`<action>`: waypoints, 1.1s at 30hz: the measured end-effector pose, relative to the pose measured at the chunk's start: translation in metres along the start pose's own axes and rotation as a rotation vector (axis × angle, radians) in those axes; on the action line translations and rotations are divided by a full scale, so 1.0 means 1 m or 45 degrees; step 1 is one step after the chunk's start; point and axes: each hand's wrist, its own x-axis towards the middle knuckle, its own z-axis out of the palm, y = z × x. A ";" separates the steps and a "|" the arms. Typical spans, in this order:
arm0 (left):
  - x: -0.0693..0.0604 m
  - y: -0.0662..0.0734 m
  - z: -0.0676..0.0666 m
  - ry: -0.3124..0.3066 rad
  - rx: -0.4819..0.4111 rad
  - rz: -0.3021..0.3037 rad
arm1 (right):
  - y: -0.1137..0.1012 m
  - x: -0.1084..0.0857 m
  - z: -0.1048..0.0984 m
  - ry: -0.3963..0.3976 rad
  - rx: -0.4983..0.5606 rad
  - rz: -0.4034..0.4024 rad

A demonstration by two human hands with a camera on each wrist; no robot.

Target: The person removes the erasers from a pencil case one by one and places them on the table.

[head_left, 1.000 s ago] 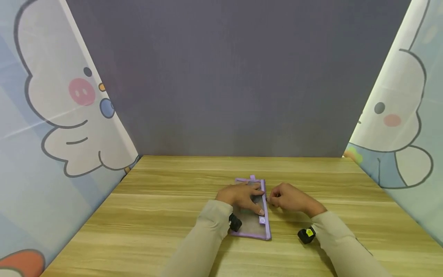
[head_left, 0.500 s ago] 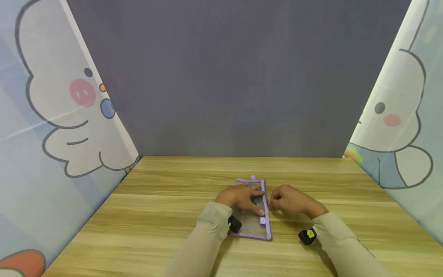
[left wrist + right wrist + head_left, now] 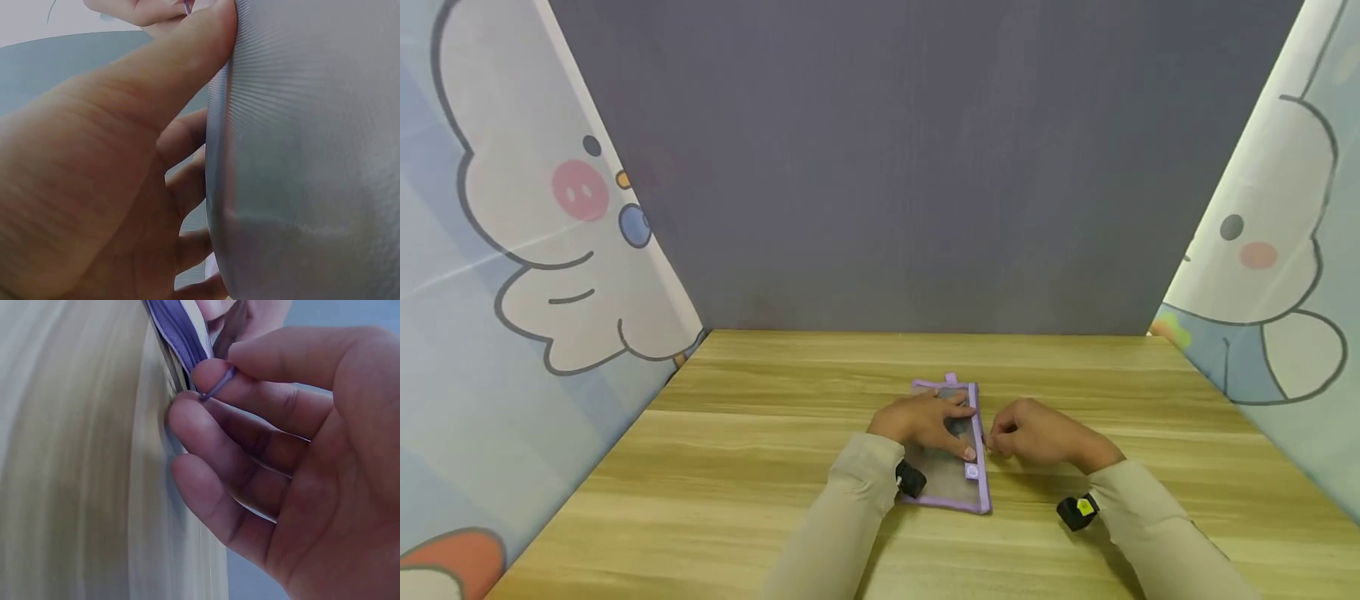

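A flat see-through pouch (image 3: 943, 483) with purple edging lies on the table, its long banded side facing right. The left hand (image 3: 925, 422) rests spread on it, thumb and a finger reaching the purple band. Seen from the left wrist, the thumb (image 3: 181, 56) presses the pouch surface (image 3: 300, 156). Just right of the band is the right hand (image 3: 1033, 431), fingers curled. In the right wrist view, its thumb and index finger pinch a small purple pull (image 3: 220, 382) at the purple edge (image 3: 178, 331); the right hand (image 3: 300, 437) has its other fingers bent below.
The wooden table (image 3: 737, 417) stretches around the pouch, with a dark grey panel (image 3: 887, 167) behind it. Cartoon-printed sheets (image 3: 535, 250) hang at left and right. Each wrist wears a black camera (image 3: 1077, 511).
The right hand has shifted slightly to the right, a little farther from the pouch's band. The left hand keeps its place on the pouch. The head view has tilted slightly.
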 end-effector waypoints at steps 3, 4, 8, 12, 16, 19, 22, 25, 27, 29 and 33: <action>-0.002 -0.001 -0.001 -0.002 -0.007 -0.007 | 0.000 0.000 0.001 0.006 -0.010 0.007; -0.001 -0.001 -0.001 0.000 -0.010 -0.004 | 0.000 0.001 0.001 0.007 -0.015 0.005; 0.000 -0.002 -0.001 -0.002 -0.016 -0.001 | 0.000 0.002 0.002 -0.002 -0.007 -0.005; 0.001 -0.002 -0.001 -0.004 -0.024 0.002 | 0.001 0.002 0.002 -0.017 0.026 0.003; 0.001 -0.002 0.000 -0.004 -0.036 -0.006 | 0.000 0.002 0.001 -0.028 0.034 -0.006; 0.002 -0.002 0.000 -0.001 -0.041 -0.008 | -0.003 0.001 0.000 -0.032 0.036 -0.026; 0.003 -0.002 0.001 0.004 -0.044 -0.002 | -0.005 0.000 -0.001 -0.040 0.054 -0.039; 0.004 -0.003 0.001 0.008 -0.046 0.006 | -0.006 -0.001 0.000 -0.045 0.060 -0.046; 0.004 -0.003 0.001 0.006 -0.045 0.010 | -0.006 -0.001 0.000 -0.043 0.060 -0.050; 0.004 -0.004 0.001 0.006 -0.033 0.014 | -0.006 0.000 0.000 -0.043 0.056 -0.048; 0.003 -0.005 -0.002 0.036 0.026 0.060 | -0.005 0.000 0.001 -0.039 0.059 -0.022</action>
